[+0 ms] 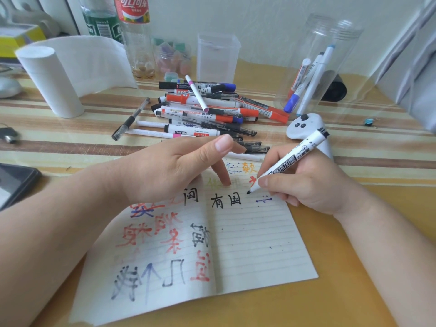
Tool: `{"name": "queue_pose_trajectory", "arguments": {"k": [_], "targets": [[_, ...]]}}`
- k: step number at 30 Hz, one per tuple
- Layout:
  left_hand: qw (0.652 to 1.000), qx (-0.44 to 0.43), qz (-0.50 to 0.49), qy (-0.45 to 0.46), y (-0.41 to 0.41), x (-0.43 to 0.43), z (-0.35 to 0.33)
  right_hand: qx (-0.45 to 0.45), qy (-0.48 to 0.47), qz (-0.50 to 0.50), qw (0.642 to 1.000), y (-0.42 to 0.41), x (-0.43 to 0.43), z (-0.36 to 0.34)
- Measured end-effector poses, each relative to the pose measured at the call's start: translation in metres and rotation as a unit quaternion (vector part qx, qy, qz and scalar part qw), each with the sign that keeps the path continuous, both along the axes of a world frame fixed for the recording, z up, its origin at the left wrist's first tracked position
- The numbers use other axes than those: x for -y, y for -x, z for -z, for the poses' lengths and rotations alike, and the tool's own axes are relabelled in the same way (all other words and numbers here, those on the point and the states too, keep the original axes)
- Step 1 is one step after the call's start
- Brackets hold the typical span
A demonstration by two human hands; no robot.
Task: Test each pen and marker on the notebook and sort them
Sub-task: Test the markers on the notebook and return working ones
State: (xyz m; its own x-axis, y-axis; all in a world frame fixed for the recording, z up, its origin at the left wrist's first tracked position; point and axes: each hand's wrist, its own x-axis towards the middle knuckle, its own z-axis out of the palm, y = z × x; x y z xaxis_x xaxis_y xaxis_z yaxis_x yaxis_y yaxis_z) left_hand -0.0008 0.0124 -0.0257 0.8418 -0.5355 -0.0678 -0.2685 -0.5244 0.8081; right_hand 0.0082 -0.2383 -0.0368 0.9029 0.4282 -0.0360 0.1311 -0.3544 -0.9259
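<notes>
Plain white wall (271,17) is seen behind a yellowish desk (354,267), partly covered by a brown-striped mat (70,147). All softly lit.

We saw a white paper roll (47,81) standing on the striped mat (70,147), a cola bottle (136,31) and a green bottle (101,22) behind it, a white controller (304,127) farther right, and a dark phone (14,182) at the left edge.

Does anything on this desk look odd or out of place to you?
Mildly. A white game controller lies beside the pen pile, though it is not stationery. The notebook has blurry, bled ink on its left page. The right hand holding the black marker looks ordinary.
</notes>
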Motion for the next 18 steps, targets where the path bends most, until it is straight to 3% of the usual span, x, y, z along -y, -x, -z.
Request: {"name": "queue_pose_trajectory", "arguments": {"k": [14, 18], "targets": [[1.000, 0.020, 0.012, 0.006, -0.0009, 0.0003, 0.0020, -0.008, -0.016, 0.002, 1.000, 0.0003, -0.0001, 0.0005], [0.996, 0.035, 0.008, 0.079, -0.0016, -0.0002, 0.0041, -0.003, -0.069, 0.001, 0.998, 0.0016, 0.0002, 0.0011]]}}
